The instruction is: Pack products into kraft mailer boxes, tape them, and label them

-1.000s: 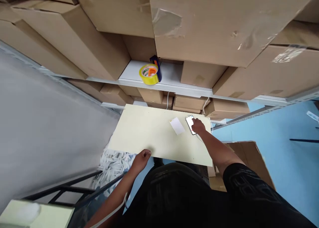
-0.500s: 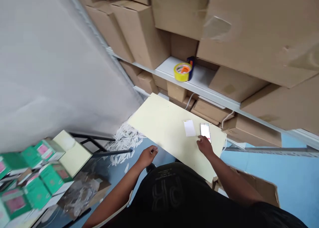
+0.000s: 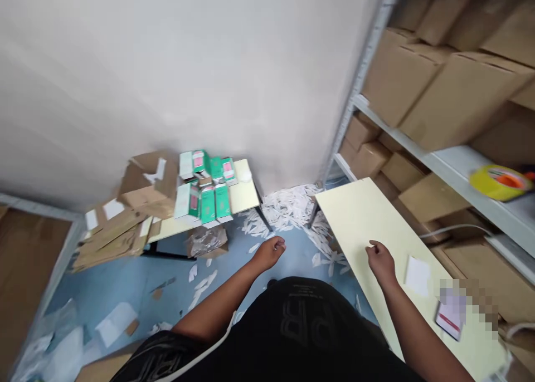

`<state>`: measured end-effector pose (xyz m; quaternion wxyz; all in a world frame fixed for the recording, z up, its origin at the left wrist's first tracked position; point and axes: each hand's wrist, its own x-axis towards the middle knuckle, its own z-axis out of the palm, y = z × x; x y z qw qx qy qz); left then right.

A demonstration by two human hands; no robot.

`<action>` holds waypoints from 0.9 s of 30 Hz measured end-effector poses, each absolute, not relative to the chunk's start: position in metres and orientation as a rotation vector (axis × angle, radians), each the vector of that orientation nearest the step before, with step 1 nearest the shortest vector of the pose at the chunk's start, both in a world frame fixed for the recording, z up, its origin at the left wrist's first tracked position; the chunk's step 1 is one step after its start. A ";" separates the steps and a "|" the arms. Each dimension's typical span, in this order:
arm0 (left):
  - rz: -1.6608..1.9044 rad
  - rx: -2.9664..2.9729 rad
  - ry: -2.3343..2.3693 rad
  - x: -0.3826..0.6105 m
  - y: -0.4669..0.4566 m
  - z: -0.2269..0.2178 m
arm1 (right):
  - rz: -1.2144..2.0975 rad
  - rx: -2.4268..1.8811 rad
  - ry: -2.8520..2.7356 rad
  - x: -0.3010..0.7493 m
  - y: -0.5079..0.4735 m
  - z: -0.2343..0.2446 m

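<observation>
My left hand [image 3: 270,253] hangs over the blue floor, its fingers loosely curled in, and I see nothing in it. My right hand [image 3: 381,262] hovers above the cream table [image 3: 355,218], fingers bent in and apparently empty. To the right of that hand a white card or slip of paper [image 3: 417,275] lies on the tabletop. Farther right is a phone [image 3: 450,318] with a lit screen, partly covered by a pixelated patch. Neither hand touches the card or the phone.
Against the wall, a second table [image 3: 246,195] carries green-and-white boxes [image 3: 208,204], an opened carton [image 3: 144,187] and flattened cardboard [image 3: 112,231]. White paper strips [image 3: 288,206] litter the floor. A shelf rack [image 3: 393,128] at right holds cartons and a yellow tape roll [image 3: 499,182].
My view has swung left, bringing the second table and wall into the middle. My right hand has moved away from the phone, which stays on the table.
</observation>
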<state>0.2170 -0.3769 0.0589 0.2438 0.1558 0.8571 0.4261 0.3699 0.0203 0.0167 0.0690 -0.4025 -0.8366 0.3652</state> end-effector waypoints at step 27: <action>1.057 -0.645 2.427 0.073 -0.606 0.033 | 2.705 -0.877 -3.124 -0.013 -0.366 -0.049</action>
